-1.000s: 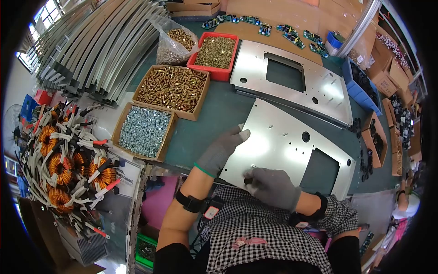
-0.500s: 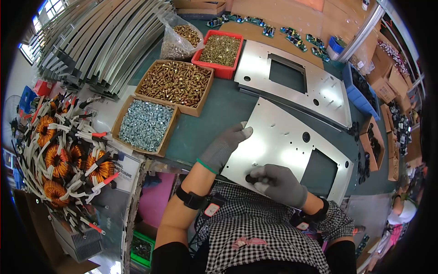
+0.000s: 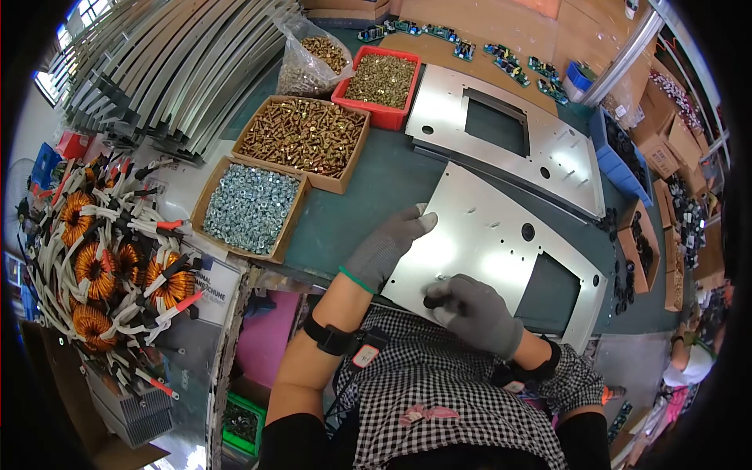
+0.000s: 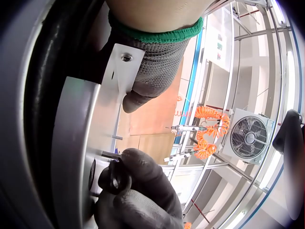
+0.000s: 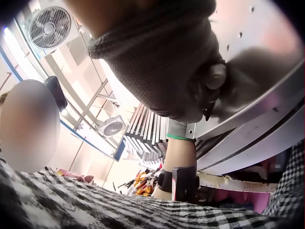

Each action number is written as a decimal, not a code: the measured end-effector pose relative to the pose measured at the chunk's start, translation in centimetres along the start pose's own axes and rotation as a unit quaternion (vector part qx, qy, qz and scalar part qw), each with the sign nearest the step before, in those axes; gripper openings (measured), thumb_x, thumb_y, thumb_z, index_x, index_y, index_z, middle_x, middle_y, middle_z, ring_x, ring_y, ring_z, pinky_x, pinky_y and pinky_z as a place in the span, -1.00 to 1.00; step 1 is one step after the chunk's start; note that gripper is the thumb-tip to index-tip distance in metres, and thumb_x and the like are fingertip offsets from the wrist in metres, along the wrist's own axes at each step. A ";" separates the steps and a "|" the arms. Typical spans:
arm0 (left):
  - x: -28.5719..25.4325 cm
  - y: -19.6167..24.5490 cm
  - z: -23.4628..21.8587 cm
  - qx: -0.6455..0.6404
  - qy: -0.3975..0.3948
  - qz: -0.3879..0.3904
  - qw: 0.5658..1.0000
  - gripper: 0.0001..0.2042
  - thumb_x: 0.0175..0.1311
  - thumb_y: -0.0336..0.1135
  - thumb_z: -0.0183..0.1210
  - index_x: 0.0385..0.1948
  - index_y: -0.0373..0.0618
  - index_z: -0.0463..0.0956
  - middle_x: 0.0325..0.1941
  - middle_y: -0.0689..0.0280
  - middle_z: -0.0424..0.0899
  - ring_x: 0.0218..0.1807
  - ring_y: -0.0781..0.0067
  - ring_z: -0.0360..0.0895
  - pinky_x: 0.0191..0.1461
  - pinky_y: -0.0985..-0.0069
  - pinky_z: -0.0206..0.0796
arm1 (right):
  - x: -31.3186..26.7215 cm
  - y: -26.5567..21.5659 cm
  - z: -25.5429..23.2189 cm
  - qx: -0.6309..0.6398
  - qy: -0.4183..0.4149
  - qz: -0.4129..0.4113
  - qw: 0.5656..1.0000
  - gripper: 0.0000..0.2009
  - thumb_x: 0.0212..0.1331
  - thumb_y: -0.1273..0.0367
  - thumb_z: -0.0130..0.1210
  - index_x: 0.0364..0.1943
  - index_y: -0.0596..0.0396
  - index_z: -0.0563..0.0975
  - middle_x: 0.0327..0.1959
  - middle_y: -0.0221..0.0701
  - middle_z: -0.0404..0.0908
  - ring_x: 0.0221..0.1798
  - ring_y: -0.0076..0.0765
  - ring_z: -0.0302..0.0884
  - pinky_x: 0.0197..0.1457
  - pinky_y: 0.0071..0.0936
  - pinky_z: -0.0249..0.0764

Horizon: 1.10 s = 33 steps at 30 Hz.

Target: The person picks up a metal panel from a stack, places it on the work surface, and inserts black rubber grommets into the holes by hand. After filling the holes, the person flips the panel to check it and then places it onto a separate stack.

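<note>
A silver metal plate (image 3: 470,235) with a rectangular cutout lies tilted at the near edge of the table. My gloved left hand (image 3: 389,247) grips its left edge, the thumb over the rim in the left wrist view. Between the thumb and fingers of my gloved right hand (image 3: 478,313) is a small black part (image 3: 433,301), held over the plate's near left area. The left wrist view shows this black part (image 4: 116,179) as ring-like, close to a thin metal post (image 4: 110,155). In the right wrist view the right hand (image 5: 167,67) largely hides the part.
A second plate (image 3: 439,102) lies behind. Boxes of silver nuts (image 3: 251,207) and brass-coloured bolts (image 3: 301,137), plus a red bin (image 3: 380,82), stand left. Wound coils (image 3: 94,270) are at far left. Black parts (image 3: 624,282) and a blue bin (image 3: 619,157) are on the right.
The right hand has turned slightly and shifted a little with the black part, which shows more plainly than a second ago. The left hand keeps its hold on the plate's edge.
</note>
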<state>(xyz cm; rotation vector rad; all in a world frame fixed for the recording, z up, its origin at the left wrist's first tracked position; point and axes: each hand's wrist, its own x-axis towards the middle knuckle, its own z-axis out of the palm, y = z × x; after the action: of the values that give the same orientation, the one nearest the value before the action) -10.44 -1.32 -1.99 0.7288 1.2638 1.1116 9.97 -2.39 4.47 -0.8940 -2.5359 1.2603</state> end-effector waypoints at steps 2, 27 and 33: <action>-0.1 -0.1 -0.1 0.007 0.003 0.001 1.000 -0.51 0.34 -0.08 0.05 0.10 -0.36 0.42 -0.07 0.22 0.59 -0.10 0.52 0.53 -0.03 0.56 0.39 | 0.1 0.0 -0.6 0.049 -0.043 0.052 0.997 -0.71 0.08 0.39 0.16 -0.07 0.08 0.55 -0.26 -0.29 0.60 -0.22 -0.28 0.63 -0.14 -0.35 0.53; 0.0 0.2 0.1 0.031 0.014 0.007 0.999 -0.52 0.37 -0.09 0.04 0.11 -0.35 0.41 -0.07 0.23 0.59 -0.08 0.52 0.51 0.00 0.56 0.39 | 0.3 0.4 0.1 0.008 0.020 -0.065 0.998 -0.80 0.13 0.48 0.06 -0.15 0.13 0.56 -0.31 -0.27 0.61 -0.25 -0.22 0.63 -0.14 -0.37 0.54; -1.1 0.9 0.1 -0.042 -0.010 0.010 0.999 -0.46 0.34 -0.08 0.06 0.21 -0.33 0.32 0.07 0.19 0.55 0.06 0.48 0.48 0.11 0.53 0.34 | 0.1 0.0 0.5 0.074 0.042 -0.084 0.993 -0.79 0.14 0.43 0.06 -0.14 0.06 0.57 -0.33 -0.28 0.59 -0.30 -0.21 0.61 -0.15 -0.32 0.54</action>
<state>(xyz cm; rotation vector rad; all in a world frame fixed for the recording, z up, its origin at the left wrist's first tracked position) -10.45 -2.03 -0.80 0.6888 1.1884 1.1649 9.70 -2.63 4.13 -0.6729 -2.3610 1.3091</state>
